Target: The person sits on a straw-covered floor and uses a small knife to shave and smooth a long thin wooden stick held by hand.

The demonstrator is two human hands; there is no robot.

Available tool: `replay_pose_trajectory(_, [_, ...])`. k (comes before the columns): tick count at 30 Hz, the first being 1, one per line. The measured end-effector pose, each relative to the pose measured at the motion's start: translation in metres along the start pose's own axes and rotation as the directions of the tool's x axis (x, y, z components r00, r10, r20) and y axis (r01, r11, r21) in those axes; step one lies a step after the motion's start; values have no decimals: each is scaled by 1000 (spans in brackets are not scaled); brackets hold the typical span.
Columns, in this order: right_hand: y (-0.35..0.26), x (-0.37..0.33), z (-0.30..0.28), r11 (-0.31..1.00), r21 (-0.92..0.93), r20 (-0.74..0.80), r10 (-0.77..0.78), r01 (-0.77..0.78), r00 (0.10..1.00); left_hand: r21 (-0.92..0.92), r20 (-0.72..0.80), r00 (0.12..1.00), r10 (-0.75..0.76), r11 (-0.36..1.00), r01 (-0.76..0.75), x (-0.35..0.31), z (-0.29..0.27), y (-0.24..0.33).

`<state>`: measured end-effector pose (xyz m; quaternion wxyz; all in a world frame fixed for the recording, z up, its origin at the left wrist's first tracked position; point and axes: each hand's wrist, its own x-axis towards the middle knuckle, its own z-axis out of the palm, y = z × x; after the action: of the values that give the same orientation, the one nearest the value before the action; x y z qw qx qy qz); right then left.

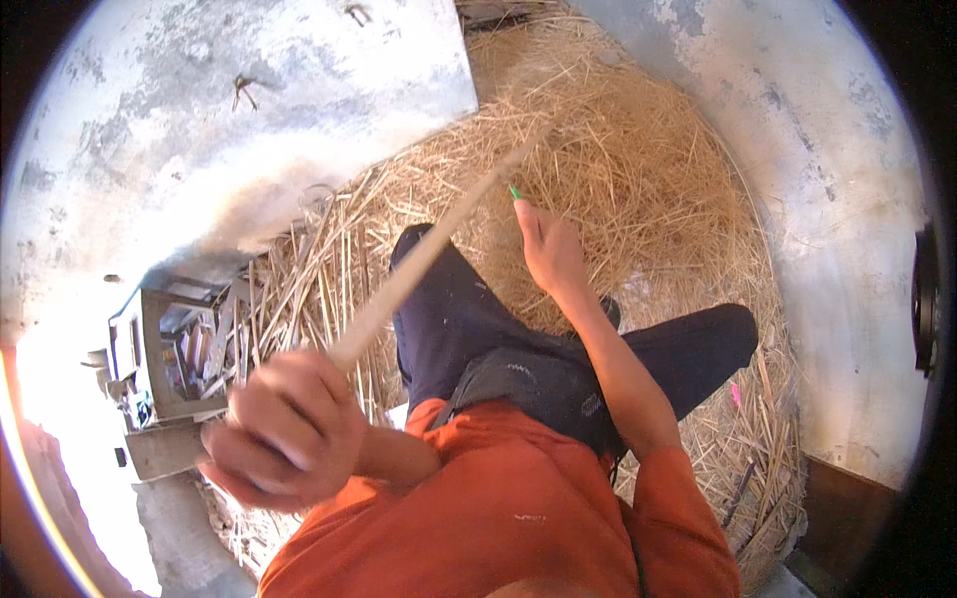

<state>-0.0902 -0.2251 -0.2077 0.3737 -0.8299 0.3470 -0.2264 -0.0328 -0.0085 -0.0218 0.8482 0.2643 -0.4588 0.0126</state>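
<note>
My left hand [284,431] is closed in a fist round the near end of a long pale stick [424,257]. The stick slants up and away to the right, over my left knee, and its far end blurs into the straw. My right hand [553,251] is closed, thumb pointing forward, on a small object with a bright green tip [514,191]. Only that tip shows past the thumb, so its kind cannot be made out. It sits close beside the stick's far part; whether they touch is unclear.
Loose straw [638,149] covers the floor ahead and around my crossed legs. Several cut stalks [329,269] lie at the left. Beyond them stands an open wooden box [164,344] with things inside. Stained pale walls [299,90] rise at left and right. A pink scrap [736,395] lies by my right knee.
</note>
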Motion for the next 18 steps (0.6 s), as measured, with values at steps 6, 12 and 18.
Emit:
replay_pose_trajectory(6, [-72,-39,-29,921,388,55,-52,26,997,27,-228,974,8,1000,-2,10,11,13])
replay_pose_trajectory(12, [-117,-86,-68,943,282,311,-263,175,913,-132,301,952,46,991,-6,5,12,2])
replay_pose_trajectory(18, [-100,-85,-70,971,160,212,-212,180,954,-222,620,783,50,969,113,12,-7,5])
